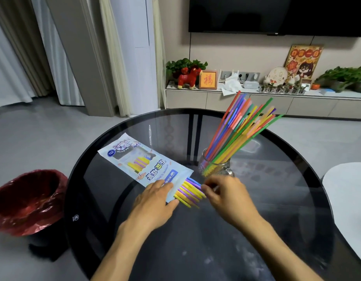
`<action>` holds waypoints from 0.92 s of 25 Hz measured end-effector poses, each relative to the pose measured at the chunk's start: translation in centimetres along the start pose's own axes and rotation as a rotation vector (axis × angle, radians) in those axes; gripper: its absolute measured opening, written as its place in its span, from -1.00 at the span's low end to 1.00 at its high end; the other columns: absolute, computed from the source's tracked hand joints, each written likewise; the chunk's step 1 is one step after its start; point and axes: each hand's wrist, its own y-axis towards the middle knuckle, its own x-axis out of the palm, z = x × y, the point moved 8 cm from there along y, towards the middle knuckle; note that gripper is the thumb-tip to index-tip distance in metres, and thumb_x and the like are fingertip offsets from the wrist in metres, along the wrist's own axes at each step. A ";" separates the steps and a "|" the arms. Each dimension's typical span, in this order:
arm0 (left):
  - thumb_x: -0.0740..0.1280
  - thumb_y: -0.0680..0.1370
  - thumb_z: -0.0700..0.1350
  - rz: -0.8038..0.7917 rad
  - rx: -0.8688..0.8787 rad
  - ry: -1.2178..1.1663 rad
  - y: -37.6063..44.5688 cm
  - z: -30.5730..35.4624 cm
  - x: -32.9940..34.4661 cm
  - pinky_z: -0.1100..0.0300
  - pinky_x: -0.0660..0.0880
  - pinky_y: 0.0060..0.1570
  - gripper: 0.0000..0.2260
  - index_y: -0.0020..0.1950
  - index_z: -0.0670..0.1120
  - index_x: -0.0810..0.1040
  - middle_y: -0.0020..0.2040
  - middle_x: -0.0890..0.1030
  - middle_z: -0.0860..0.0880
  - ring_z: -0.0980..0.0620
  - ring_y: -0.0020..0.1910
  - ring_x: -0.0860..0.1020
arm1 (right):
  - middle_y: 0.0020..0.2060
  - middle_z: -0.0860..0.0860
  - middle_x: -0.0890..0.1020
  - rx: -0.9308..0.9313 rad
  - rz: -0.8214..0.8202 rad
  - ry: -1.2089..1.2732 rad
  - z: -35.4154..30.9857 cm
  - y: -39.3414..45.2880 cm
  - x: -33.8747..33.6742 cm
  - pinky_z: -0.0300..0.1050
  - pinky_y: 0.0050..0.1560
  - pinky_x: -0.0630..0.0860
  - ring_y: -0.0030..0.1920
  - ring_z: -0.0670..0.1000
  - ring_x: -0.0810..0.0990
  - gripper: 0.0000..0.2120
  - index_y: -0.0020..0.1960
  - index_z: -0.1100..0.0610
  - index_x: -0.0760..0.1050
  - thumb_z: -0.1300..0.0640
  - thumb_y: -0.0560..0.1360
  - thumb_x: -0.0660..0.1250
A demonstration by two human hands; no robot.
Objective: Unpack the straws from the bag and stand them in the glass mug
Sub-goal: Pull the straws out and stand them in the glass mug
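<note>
A white and blue straw bag (143,161) lies flat on the round dark glass table (277,199), its open end toward me. Yellow and purple straws (188,191) stick out of that open end. My left hand (157,197) presses flat on the bag's near end. My right hand (226,194) pinches the tips of the protruding straws with its fingertips. Just behind my right hand stands the glass mug (214,166), filled with several thin coloured straws (240,126) that fan up and to the right.
A bin with a red liner (27,201) stands on the floor left of the table. A white seat edge (348,199) shows at the right. A low cabinet (256,100) with ornaments runs along the far wall under a television.
</note>
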 end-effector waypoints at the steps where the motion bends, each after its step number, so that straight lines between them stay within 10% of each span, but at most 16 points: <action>1: 0.20 0.58 0.15 -0.004 0.018 0.014 -0.5 0.4 -0.1 0.02 0.34 0.37 -0.52 0.47 0.06 0.27 0.47 0.29 0.09 0.04 0.45 0.26 | -0.13 -0.03 0.67 -0.027 0.033 -0.096 -0.5 0.2 1.0 -0.06 -0.26 0.44 -0.07 0.12 0.61 -0.87 -0.09 0.01 0.53 -0.02 0.50 0.27; 6: 0.20 0.58 0.16 -0.003 0.048 0.080 -2.1 1.4 0.2 0.02 0.30 0.40 -0.50 0.50 0.12 0.21 0.54 0.20 0.10 0.06 0.51 0.16 | 0.14 0.15 0.57 0.048 -0.167 -0.359 0.1 1.1 5.7 0.06 0.03 0.46 0.16 0.23 0.52 -0.71 0.17 0.19 0.43 0.02 0.56 0.20; 15: 0.19 0.57 0.16 -0.002 0.042 0.120 -1.7 1.7 0.6 -0.04 0.28 0.38 -0.48 0.50 0.12 0.16 0.54 0.16 0.07 0.01 0.50 0.14 | 0.13 0.18 0.55 0.038 -0.255 -0.393 0.8 0.3 5.6 -0.01 -0.17 0.36 0.13 0.24 0.56 -0.75 0.18 0.22 0.30 0.18 0.55 0.25; 23: 0.18 0.58 0.16 -0.019 0.040 0.133 -1.9 1.5 0.9 -0.05 0.21 0.41 -0.47 0.52 0.12 0.11 0.57 0.10 0.05 0.02 0.52 0.09 | 0.18 0.18 0.50 0.074 -0.229 -0.546 0.2 0.1 4.5 0.06 0.05 0.51 0.18 0.22 0.51 -0.73 0.23 0.25 0.31 0.30 0.54 0.17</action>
